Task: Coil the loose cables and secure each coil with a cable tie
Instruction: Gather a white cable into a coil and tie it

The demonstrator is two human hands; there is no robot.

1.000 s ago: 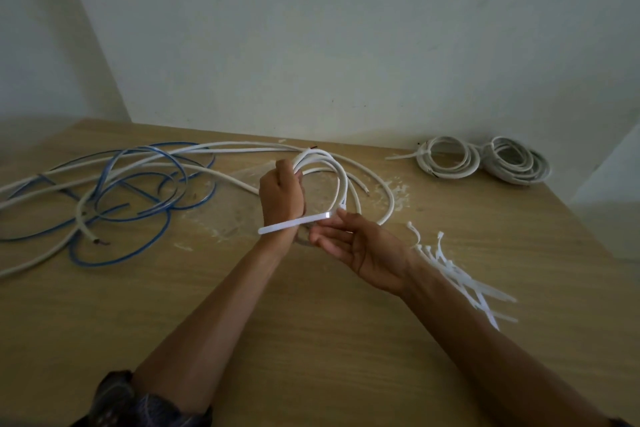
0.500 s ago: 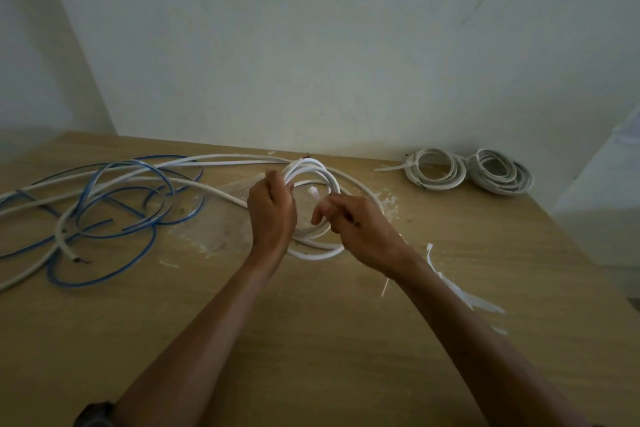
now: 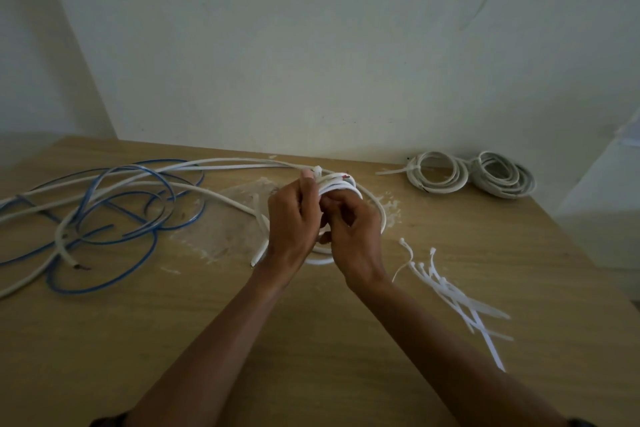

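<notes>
A white cable coil (image 3: 375, 208) stands on the wooden table (image 3: 311, 357) between my hands. My left hand (image 3: 292, 222) grips the coil's top strands, and the head of a white cable tie (image 3: 317, 170) pokes up above its thumb. My right hand (image 3: 355, 236) has its fingers curled in against the coil right beside the left hand; what they pinch is hidden. Both hands cover most of the coil. Loose white cable (image 3: 214, 163) and blue cable (image 3: 114, 191) sprawl over the table's left side.
Two tied white coils (image 3: 438, 174) (image 3: 505, 178) lie at the back right by the wall. A pile of several spare cable ties (image 3: 450, 288) lies right of my right forearm. White dust patches mark the table near the coil.
The flat tie my right hand held out a second ago now wraps the coil under my hands. Both hands have closed in together on the coil's top.
</notes>
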